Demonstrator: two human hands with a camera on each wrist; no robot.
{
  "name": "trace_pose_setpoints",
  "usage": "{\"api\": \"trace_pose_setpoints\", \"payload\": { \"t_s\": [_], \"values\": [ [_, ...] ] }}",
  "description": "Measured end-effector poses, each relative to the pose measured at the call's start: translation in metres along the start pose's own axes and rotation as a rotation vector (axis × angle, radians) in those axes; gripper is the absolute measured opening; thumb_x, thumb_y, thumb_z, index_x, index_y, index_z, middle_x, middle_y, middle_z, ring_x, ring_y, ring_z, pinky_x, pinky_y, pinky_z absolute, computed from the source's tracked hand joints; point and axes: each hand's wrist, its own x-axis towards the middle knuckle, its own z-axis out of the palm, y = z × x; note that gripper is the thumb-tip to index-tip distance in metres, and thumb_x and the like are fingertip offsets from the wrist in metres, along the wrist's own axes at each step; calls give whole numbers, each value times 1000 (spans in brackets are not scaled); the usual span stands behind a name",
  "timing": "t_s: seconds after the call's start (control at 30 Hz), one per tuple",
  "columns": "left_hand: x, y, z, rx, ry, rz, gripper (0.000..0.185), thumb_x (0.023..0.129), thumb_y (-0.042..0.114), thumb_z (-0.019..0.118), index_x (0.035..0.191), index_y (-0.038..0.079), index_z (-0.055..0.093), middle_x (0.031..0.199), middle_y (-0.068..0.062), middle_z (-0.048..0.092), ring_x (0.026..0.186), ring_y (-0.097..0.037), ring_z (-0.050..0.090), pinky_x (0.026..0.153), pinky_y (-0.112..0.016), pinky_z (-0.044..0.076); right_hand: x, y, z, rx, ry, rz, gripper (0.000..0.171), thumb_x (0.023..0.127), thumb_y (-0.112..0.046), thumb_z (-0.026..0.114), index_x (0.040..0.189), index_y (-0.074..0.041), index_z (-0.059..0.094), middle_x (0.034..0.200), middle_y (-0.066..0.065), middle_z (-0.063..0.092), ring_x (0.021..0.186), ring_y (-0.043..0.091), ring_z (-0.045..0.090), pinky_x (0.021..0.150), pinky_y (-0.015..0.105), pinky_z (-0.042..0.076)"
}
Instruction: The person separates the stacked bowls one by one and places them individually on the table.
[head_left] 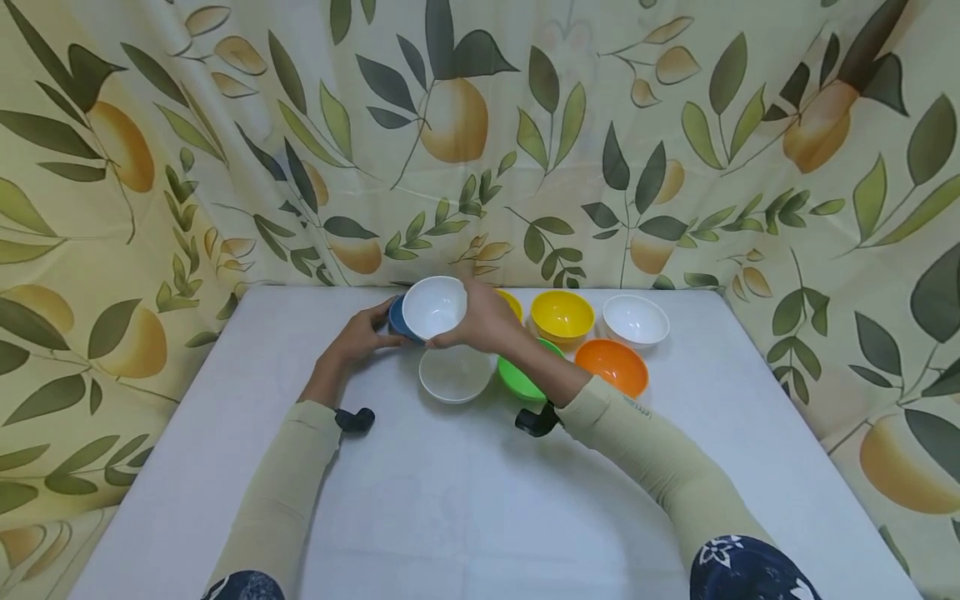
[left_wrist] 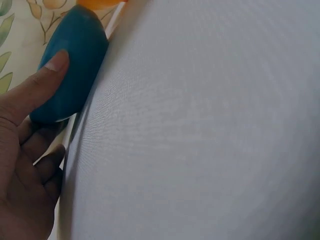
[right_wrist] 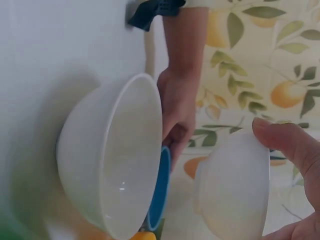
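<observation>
My left hand [head_left: 358, 335] grips a blue bowl [head_left: 398, 320] by its side at the back left of the table. In the left wrist view the thumb [left_wrist: 56, 64] lies on the bowl's outer wall. My right hand [head_left: 489, 320] holds a small white bowl [head_left: 435, 307] by its rim, thumb on the near side. This bowl is raised and overlaps the blue one in the head view, hiding much of it. A larger white bowl [right_wrist: 110, 155] stands on the table just in front of both hands.
Right of my hands stand a green bowl [head_left: 517, 379], an orange bowl [head_left: 613, 367], a yellow bowl [head_left: 562, 317] and another white bowl [head_left: 636, 321]. A second yellow bowl [head_left: 513, 302] is partly hidden behind my right hand. A patterned curtain [head_left: 465, 183] hangs behind the white table [head_left: 450, 500].
</observation>
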Motion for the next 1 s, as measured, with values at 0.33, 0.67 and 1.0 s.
{"api": "trace_pose_setpoints", "payload": {
  "t_s": [0.33, 0.67, 1.0],
  "values": [
    [0, -1, -1, 18, -4, -27, 102, 84, 27, 91, 166, 11, 33, 165, -20, 39, 153, -39, 33, 126, -56, 21, -43, 13, -13, 53, 2, 43, 100, 66, -31, 101, 148, -7, 50, 138, 11, 61, 121, 32, 59, 98, 50, 58],
    [-1, -2, 2, 9, -4, -17, 103, 83, 28, 92, 166, 12, 33, 165, -17, 39, 154, -37, 31, 127, -55, 20, -84, 32, -29, 55, 47, 83, 105, 67, -30, 102, 152, -4, 46, 142, 15, 59, 125, 37, 56, 99, 56, 57],
    [0, -2, 3, 3, 4, -6, 104, 82, 26, 93, 166, 10, 32, 165, -17, 39, 153, -37, 33, 127, -53, 21, -120, 60, -51, 86, 79, 161, 109, 71, -35, 99, 156, -1, 39, 147, 20, 53, 126, 42, 55, 99, 61, 56]
  ]
}}
